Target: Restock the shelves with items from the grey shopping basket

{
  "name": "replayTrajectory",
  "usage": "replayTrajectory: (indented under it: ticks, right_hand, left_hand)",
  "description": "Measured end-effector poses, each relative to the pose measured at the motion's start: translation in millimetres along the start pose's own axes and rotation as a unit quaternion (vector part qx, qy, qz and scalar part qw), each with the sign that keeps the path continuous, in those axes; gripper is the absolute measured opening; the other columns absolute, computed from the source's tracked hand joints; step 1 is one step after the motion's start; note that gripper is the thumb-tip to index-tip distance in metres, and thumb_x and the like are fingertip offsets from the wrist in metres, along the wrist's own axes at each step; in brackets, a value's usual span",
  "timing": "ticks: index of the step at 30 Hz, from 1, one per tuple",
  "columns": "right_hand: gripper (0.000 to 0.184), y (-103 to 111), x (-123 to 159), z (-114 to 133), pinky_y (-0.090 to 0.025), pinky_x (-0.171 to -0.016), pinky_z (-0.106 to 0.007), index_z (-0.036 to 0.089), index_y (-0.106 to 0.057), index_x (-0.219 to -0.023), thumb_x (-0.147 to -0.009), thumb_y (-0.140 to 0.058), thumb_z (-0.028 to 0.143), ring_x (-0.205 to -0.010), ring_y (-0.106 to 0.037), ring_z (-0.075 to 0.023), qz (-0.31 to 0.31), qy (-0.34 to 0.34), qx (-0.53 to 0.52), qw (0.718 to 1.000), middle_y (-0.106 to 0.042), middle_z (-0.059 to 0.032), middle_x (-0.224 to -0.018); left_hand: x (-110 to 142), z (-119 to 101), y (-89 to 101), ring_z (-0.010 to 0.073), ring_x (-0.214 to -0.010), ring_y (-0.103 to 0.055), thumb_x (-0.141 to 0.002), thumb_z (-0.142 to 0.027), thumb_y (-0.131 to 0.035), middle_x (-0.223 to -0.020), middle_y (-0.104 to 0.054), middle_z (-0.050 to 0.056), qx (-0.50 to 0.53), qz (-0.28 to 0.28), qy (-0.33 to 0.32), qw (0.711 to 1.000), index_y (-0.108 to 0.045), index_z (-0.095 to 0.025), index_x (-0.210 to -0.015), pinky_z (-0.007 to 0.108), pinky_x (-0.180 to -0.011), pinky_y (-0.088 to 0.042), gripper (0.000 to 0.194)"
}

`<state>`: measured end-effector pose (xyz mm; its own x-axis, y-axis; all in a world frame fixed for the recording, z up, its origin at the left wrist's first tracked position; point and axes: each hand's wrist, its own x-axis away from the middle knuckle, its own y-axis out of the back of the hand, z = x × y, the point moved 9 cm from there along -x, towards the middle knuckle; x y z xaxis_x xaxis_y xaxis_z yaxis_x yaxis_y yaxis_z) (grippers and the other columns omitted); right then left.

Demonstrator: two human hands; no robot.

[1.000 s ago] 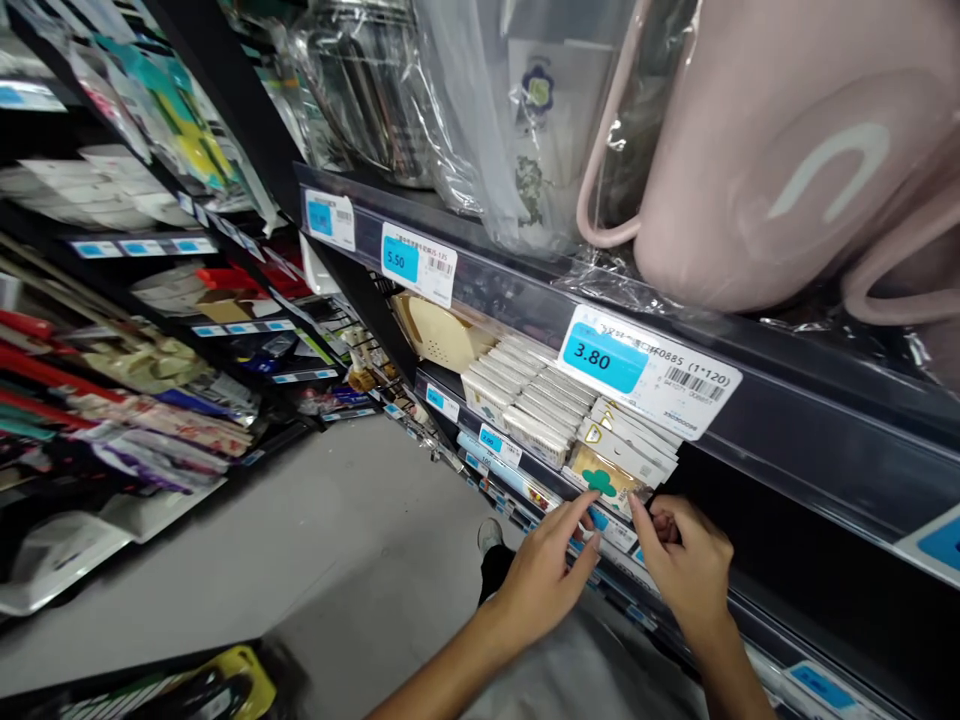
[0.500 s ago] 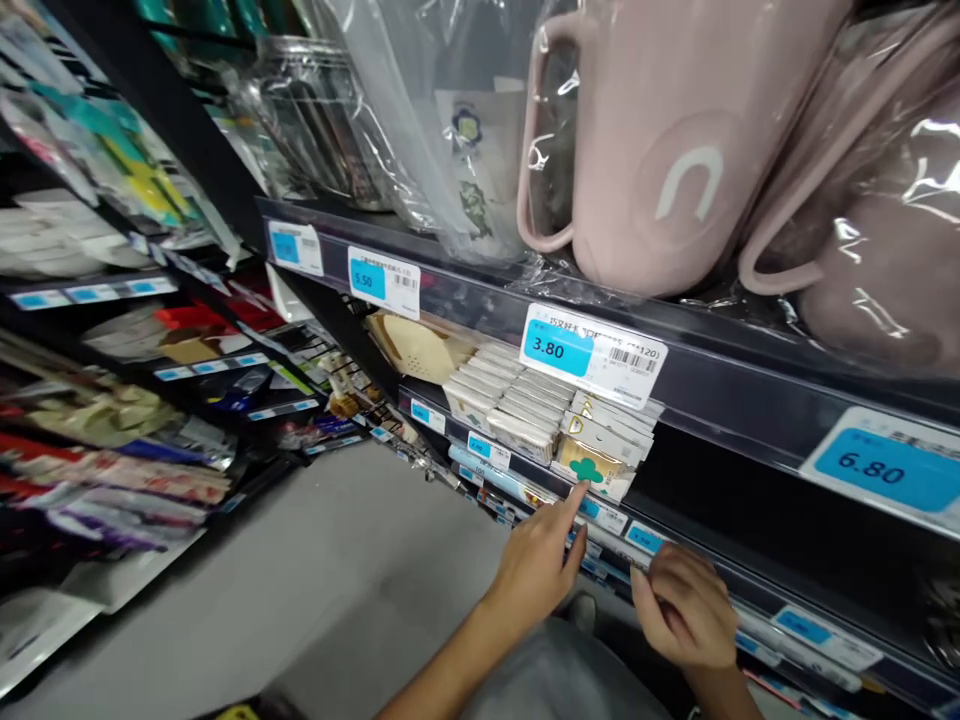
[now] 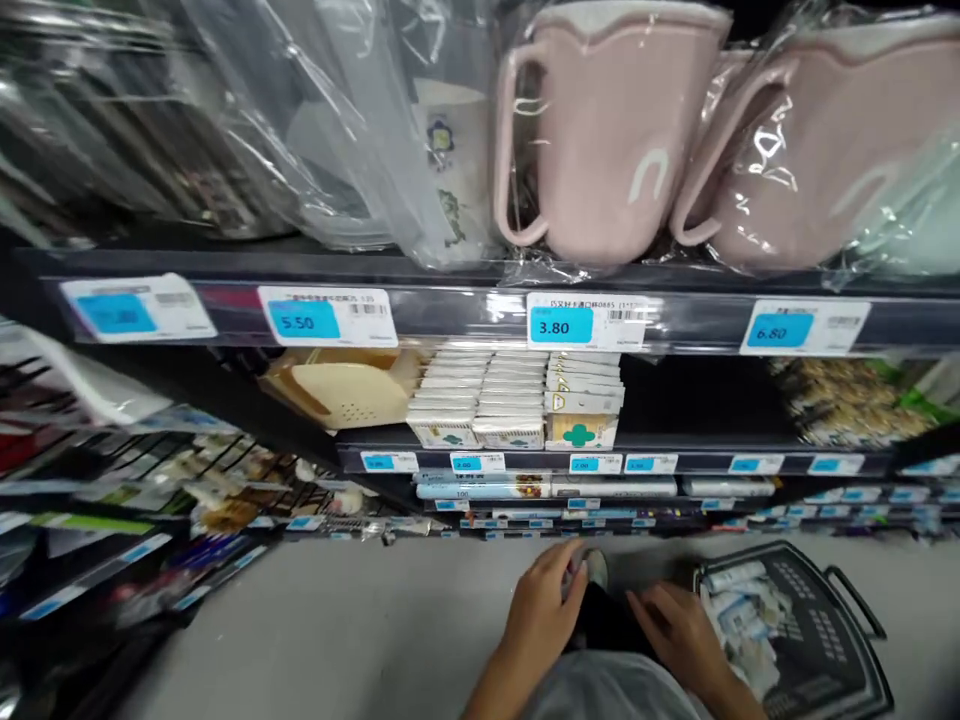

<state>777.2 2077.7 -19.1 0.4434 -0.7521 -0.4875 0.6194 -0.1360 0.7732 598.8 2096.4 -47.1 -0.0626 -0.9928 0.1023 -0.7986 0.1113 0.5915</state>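
Observation:
My left hand (image 3: 541, 605) hangs in front of the lower shelves, its fingers loosely bent and the thumb apart from them, with nothing held. To its right, my right hand (image 3: 679, 625) is also empty, fingers curled loosely and thumb out. Neither hand touches the goods. Above them on a shelf stand rows of flat white packets; the front one in the right row (image 3: 579, 432) bears a green clover shape. Beside these rows leans a cream perforated board (image 3: 349, 395).
Pink mugs (image 3: 611, 140) in clear plastic fill the upper shelf, above price tags (image 3: 585, 322). Long rolled packages (image 3: 480, 488) lie on a lower shelf. A dark shopping basket (image 3: 814, 640) with packaged goods stands on the floor (image 3: 360, 620) at right. Another rack stands left.
My left hand has drawn back from the clover packet, its pointing finger now bent. The view has swung to face the shelf more squarely, bringing the basket into sight.

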Motion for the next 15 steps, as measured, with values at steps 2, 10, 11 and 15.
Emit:
replayTrajectory:
  ticks: [2,10,11,15]
  right_hand:
    - [0.032,-6,29,2,-0.037,-0.050,-0.022,0.019,-0.053,-0.072,-0.104,-0.051,0.023,-0.048,-0.053,-0.0089,0.026,-0.049,0.011,0.998,-0.054,0.0040,-0.059]
    - [0.036,-11,111,11,-0.039,-0.052,-0.026,0.020,-0.062,-0.078,-0.106,-0.045,0.036,-0.054,-0.063,-0.0139,0.099,-0.241,0.021,0.965,-0.065,-0.0005,-0.066]
    - [0.036,-14,117,9,-0.040,-0.053,-0.026,0.020,-0.064,-0.081,-0.106,-0.045,0.038,-0.057,-0.065,-0.0153,0.112,-0.256,0.015,0.960,-0.067,-0.0016,-0.068]
    - [0.036,-27,131,0,-0.044,-0.061,-0.028,0.021,-0.068,-0.085,-0.106,-0.043,0.035,-0.068,-0.070,-0.0187,0.159,-0.283,0.001,0.946,-0.071,-0.0037,-0.076]
  left_hand:
    - [11,22,-7.4,0.0203,-0.087,-0.067,-0.098,-0.034,-0.042,-0.098,-0.071,0.007,0.014,0.029,0.020,0.999,-0.065,-0.021,-0.122,0.037,-0.083,-0.054,0.036]
    - [39,52,-27.4,0.0212,-0.086,-0.065,-0.098,-0.040,-0.042,-0.104,-0.072,0.009,0.020,0.097,0.031,0.995,-0.066,-0.021,-0.121,0.038,-0.084,-0.053,0.039]
    - [41,51,-29.2,0.0211,-0.087,-0.065,-0.098,-0.041,-0.042,-0.107,-0.072,0.009,0.020,0.100,0.029,0.994,-0.065,-0.021,-0.122,0.038,-0.084,-0.053,0.039]
    - [44,52,-38.4,0.0203,-0.086,-0.064,-0.099,-0.043,-0.040,-0.115,-0.070,0.009,0.018,0.105,0.029,0.994,-0.065,-0.022,-0.122,0.038,-0.085,-0.052,0.040]
